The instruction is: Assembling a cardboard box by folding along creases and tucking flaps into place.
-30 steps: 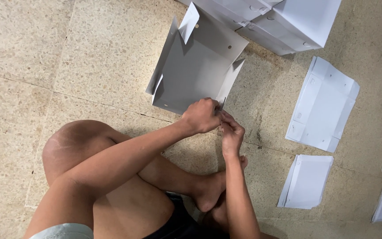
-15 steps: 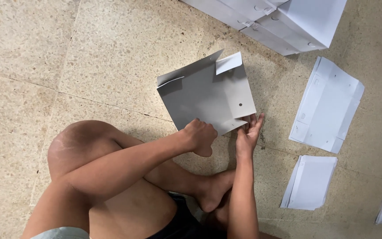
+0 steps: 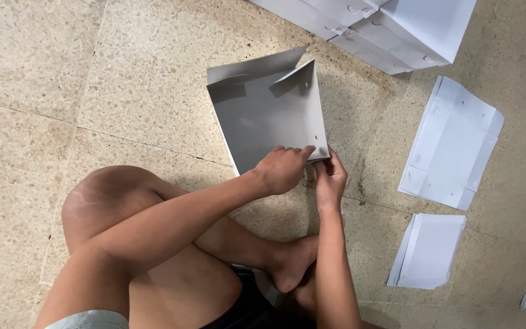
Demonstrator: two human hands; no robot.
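A half-folded white cardboard box point(image 3: 266, 113) stands on the stone floor in front of me, its side walls raised and its near end open. My left hand point(image 3: 281, 167) grips the box's near edge, fingers curled over it. My right hand point(image 3: 330, 180) pinches the near right corner flap of the same box. My crossed bare legs and foot point(image 3: 290, 262) lie below the hands.
Flat unfolded white box blanks point(image 3: 452, 143) lie on the floor to the right, with a smaller stack point(image 3: 427, 250) below and more at the right edge. Finished white boxes point(image 3: 391, 30) are piled at the top. A tile seam crosses the floor.
The box has been turned and lowered toward me, with its walls now standing up. Both hands shifted from a low pinch to gripping its near edge and right corner.
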